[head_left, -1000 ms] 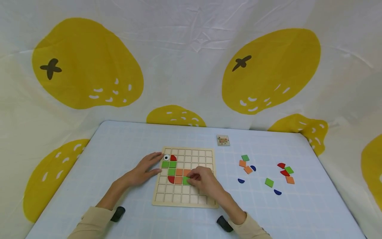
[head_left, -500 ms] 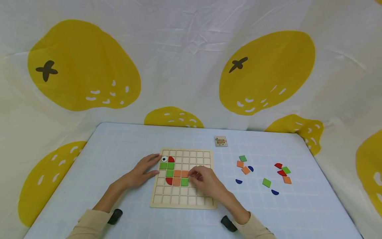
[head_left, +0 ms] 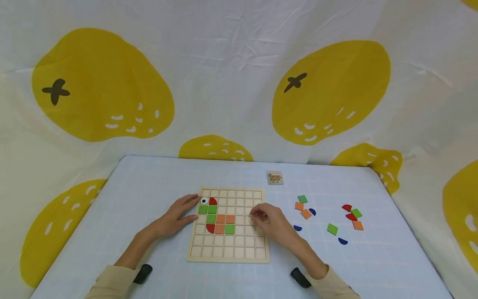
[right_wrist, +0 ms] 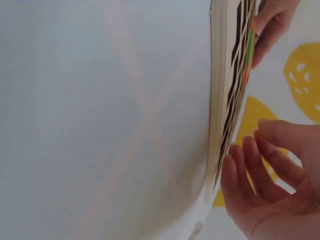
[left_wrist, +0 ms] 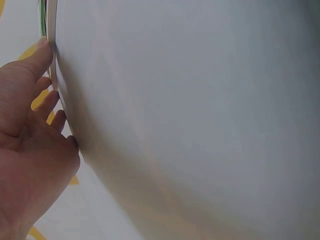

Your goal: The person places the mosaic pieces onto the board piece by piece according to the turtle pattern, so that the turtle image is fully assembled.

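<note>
A wooden grid board (head_left: 229,260) lies on the table. In its left part sit flat pieces: an eye tile (head_left: 204,201), red quarter-circles (head_left: 210,228), green squares (head_left: 229,229) and orange squares (head_left: 220,219). My left hand (head_left: 175,216) rests at the board's left edge, its fingertips and thumb touching the rim; the left wrist view shows the same hand (left_wrist: 30,125) against that edge. Over the board's right columns hovers my right hand (head_left: 271,222), fingers loosely bent. In the right wrist view nothing shows between the thumb and fingers of this hand (right_wrist: 275,175).
Right of the board lie loose pieces: green squares (head_left: 332,229), orange squares (head_left: 306,214), blue half-circles (head_left: 342,241) and red quarter-circles (head_left: 351,216). A small picture card (head_left: 274,178) lies behind the board's right corner. A patterned cloth (head_left: 224,83) hangs behind the table.
My right hand has left the green square in the lower row of pieces and moved right, across the board. The left hand stays at the left edge. The head view has shifted slightly.
</note>
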`<state>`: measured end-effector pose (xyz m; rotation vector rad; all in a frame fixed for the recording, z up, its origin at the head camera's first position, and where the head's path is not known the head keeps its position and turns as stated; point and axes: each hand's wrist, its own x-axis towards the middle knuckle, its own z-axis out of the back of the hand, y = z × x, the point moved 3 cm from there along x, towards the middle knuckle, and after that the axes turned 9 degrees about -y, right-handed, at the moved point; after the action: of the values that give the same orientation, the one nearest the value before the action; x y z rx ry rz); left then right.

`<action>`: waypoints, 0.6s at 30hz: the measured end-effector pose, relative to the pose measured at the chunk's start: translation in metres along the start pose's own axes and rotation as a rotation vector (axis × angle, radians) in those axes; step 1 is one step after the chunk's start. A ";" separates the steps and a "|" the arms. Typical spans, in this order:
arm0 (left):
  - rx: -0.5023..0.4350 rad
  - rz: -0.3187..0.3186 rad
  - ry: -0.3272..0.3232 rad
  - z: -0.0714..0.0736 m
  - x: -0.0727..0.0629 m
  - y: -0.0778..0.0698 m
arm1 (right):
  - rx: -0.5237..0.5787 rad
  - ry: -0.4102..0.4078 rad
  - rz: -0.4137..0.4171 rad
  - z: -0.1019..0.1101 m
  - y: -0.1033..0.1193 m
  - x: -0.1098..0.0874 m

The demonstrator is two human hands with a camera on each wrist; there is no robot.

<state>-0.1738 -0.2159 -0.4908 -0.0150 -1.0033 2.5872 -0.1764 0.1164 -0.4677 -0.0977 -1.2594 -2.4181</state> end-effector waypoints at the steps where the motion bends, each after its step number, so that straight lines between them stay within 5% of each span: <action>1: -0.001 0.004 -0.001 0.000 0.000 0.000 | -0.011 -0.009 -0.002 0.003 -0.002 0.000; 18: -0.003 0.017 -0.005 0.000 -0.001 -0.001 | -0.159 -0.154 -0.071 0.055 -0.043 -0.006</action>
<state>-0.1726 -0.2159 -0.4906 -0.0184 -1.0131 2.6022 -0.1943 0.1840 -0.4700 -0.2949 -1.1490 -2.6128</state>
